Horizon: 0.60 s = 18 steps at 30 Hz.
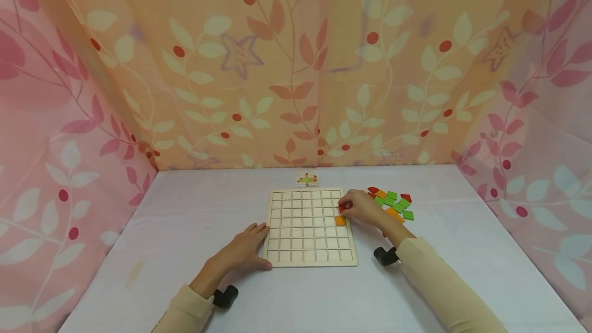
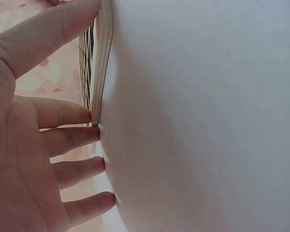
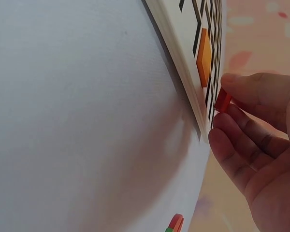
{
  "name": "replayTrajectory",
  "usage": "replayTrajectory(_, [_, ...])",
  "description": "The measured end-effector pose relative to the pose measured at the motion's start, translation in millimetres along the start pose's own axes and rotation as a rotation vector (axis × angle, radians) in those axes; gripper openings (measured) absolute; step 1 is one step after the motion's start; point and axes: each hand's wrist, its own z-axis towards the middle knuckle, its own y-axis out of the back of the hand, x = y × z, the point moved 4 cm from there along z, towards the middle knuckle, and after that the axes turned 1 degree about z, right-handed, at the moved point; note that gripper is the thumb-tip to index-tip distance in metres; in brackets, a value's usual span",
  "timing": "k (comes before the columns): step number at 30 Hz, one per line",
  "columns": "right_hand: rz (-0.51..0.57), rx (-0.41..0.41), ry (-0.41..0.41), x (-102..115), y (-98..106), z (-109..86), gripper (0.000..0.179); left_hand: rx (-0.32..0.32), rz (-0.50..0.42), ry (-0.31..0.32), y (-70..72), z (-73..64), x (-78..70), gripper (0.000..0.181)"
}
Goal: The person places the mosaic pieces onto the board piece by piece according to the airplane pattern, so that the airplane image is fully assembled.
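A pale wooden grid board (image 1: 309,265) lies flat on the table, with one orange square tile (image 1: 340,221) in a cell of its right-hand column. Just behind that tile, my right hand (image 1: 367,208) pinches a red tile (image 3: 223,100) between thumb and fingers, over the board's right edge. Whether the red tile touches the board I cannot tell. My left hand (image 1: 242,248) rests at the board's left side, its thumb near the front corner. In the left wrist view, the thumb and some fingertips touch the board's edge, fingers spread and fairly straight.
Right of the board lie loose tiles: several green ones (image 1: 408,215), orange ones (image 1: 393,213) and red ones (image 1: 406,198). A small pattern card (image 1: 307,178) lies behind the board. The white table (image 1: 208,194) is bordered by patterned cloth (image 1: 296,66) at the back and sides.
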Motion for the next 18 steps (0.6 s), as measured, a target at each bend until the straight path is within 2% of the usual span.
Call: replayTrajectory(18, [-0.033,0.034,0.005,4.4,-7.2,6.1,0.024,-0.002,0.003,-0.014,-1.3,-0.1,0.7,0.099])
